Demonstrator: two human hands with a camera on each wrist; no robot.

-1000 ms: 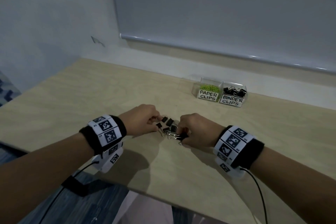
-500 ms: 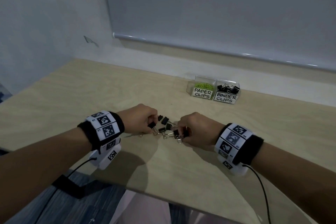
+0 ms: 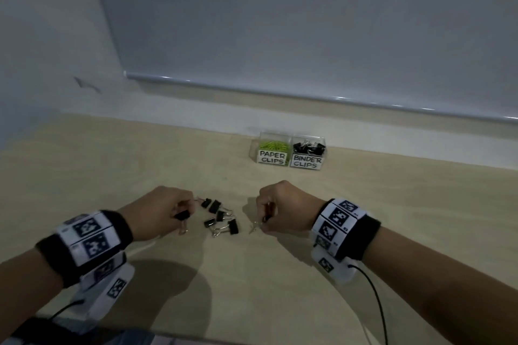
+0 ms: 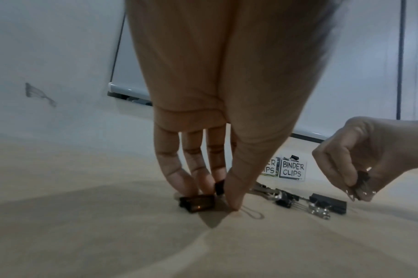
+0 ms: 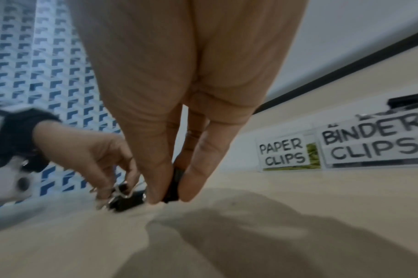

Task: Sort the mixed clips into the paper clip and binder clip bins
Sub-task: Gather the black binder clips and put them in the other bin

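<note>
While your left hand (image 3: 157, 211) pinches one small black metal binder clip (image 3: 181, 215) down by the pale wooden table (image 3: 84, 176), your right hand (image 3: 283, 209) pinches another black clip (image 4: 362, 181) between thumb and fingers, so both hands are closed on clips. Between your two hands lies a little pile of loose black binder clips (image 3: 220, 218), well in front of the clear plastic bin marked BINDER CLIPS (image 3: 307, 161). That bin sits at the back of the table, touching the clear bin marked PAPER CLIPS (image 3: 272, 157) on its left side, which has green clips inside. I think the step now is to carry your two clips to the binder clip bin. Hold each clip by its black body, not by the thin silver wire loops, which swing. Lift straight up first so you do not drag the pile. Let go only when your hand is right over the binder clip bin, because the paper clip bin is so close beside it.
</note>
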